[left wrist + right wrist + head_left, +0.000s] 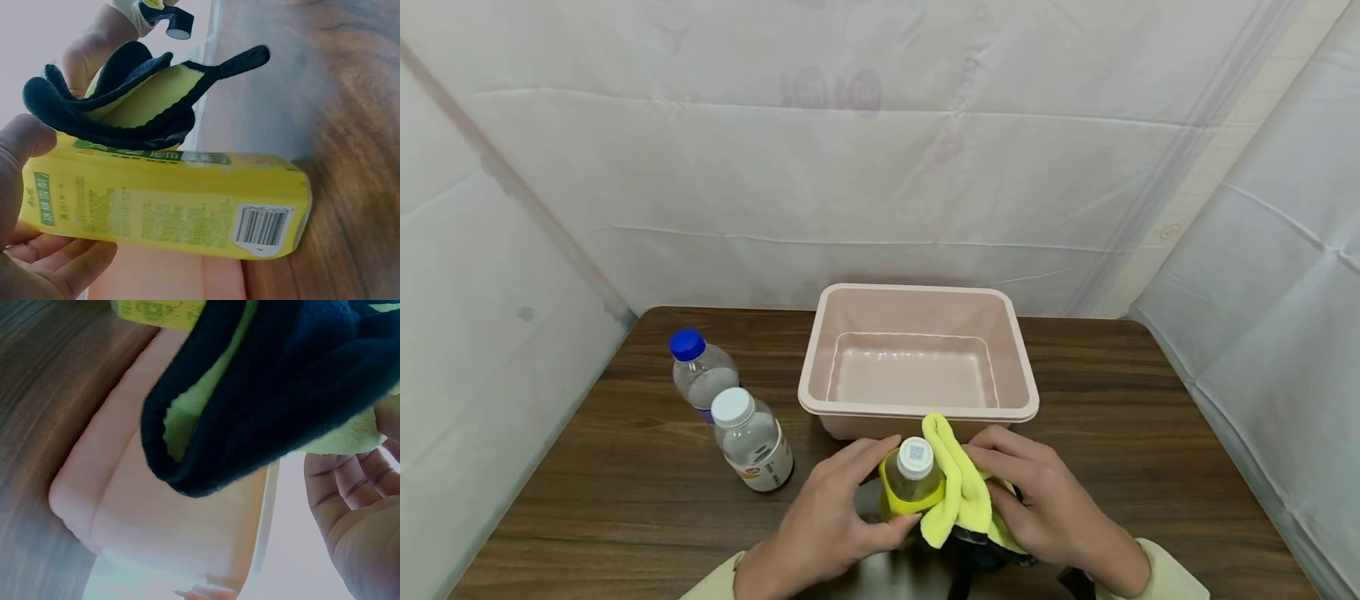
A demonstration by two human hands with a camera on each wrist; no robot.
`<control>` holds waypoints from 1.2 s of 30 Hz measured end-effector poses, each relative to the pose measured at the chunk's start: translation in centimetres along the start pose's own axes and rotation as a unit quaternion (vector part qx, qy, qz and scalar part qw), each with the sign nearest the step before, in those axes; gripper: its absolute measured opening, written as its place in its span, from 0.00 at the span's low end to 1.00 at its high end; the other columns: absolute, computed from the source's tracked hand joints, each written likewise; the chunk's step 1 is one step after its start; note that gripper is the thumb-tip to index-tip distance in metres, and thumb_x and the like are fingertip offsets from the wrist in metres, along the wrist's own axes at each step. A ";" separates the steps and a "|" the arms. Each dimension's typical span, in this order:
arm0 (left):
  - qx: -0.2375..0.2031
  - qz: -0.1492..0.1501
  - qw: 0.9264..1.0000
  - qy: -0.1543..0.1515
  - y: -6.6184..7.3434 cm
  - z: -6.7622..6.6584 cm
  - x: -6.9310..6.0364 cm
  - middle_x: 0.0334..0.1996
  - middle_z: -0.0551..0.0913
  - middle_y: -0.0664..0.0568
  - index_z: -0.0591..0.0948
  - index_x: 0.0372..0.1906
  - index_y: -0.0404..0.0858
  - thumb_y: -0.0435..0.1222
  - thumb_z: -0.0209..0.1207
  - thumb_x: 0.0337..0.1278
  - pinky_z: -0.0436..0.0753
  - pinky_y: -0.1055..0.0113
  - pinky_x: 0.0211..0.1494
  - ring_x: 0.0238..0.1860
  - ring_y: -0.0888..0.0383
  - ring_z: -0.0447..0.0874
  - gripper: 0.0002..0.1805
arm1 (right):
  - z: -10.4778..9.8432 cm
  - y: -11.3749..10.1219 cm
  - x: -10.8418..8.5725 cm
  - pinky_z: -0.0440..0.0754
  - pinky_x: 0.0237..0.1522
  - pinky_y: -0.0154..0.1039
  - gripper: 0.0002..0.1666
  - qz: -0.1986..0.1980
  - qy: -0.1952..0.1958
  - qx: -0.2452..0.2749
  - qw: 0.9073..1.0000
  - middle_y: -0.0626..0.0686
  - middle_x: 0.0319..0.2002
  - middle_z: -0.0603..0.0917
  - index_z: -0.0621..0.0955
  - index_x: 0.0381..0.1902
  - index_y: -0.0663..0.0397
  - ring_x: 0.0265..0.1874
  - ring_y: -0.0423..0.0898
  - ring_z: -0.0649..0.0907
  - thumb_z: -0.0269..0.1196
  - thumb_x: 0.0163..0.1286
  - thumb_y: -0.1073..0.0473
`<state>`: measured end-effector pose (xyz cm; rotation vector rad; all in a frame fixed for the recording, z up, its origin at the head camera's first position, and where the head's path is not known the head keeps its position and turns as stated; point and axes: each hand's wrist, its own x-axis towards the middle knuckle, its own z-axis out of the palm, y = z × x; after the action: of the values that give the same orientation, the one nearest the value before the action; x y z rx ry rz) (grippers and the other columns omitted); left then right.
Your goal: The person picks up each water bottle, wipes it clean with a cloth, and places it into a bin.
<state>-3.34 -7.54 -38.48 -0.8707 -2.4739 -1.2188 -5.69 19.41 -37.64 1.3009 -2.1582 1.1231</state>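
Note:
My left hand (827, 521) grips a bottle (898, 497) with a white cap and a yellow label, upright, just in front of the basin. Printed text and a barcode show on its label in the left wrist view. Whether its base touches the table I cannot tell. A folded cloth (958, 487), bright yellow on one side and dark on the other, is pinched by my right hand (1048, 500). It lies against the bottle's right side. Its dark side and loose edge (187, 450) hang toward the camera in the right wrist view.
Behind my hands stands a pink plastic basin (917, 410) with nothing visible inside. To the left are a white-capped clear bottle (760, 446) and a blue-capped bottle (707, 373) on the wooden table (587, 500). White sheeting (850, 183) encloses the back and sides.

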 end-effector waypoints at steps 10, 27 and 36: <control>-0.022 -0.003 0.999 -0.026 -0.4 -0.7 0.3 0.54 0.89 0.55 0.79 0.63 0.41 0.38 0.81 0.44 0.89 0.66 0.51 0.51 0.66 0.87 0.37 | 0.7 -0.7 0.5 0.80 0.44 0.23 0.19 0.003 -0.029 -0.107 0.994 0.42 0.44 0.83 0.85 0.56 0.51 0.38 0.34 0.80 0.49 0.85 0.54; -0.027 -0.006 0.999 -0.036 -0.4 -0.8 0.2 0.55 0.88 0.53 0.79 0.64 0.41 0.40 0.79 0.48 0.90 0.66 0.52 0.51 0.64 0.88 0.36 | 2.1 -0.3 -0.7 0.82 0.42 0.27 0.24 -0.004 -0.059 -0.172 0.983 0.43 0.40 0.81 0.86 0.48 0.51 0.37 0.36 0.80 0.43 0.84 0.56; -0.021 0.001 0.999 -0.030 -0.5 -0.8 0.1 0.55 0.88 0.52 0.79 0.64 0.39 0.39 0.80 0.47 0.90 0.64 0.53 0.52 0.63 0.88 0.37 | 3.3 0.5 -1.4 0.81 0.38 0.27 0.16 -0.022 -0.086 -0.197 0.976 0.43 0.38 0.80 0.85 0.42 0.50 0.34 0.36 0.77 0.50 0.74 0.65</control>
<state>-3.73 -8.33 -38.27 -0.9336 -2.5011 -1.2675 -5.15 17.68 -40.75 1.2881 -2.3099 0.5396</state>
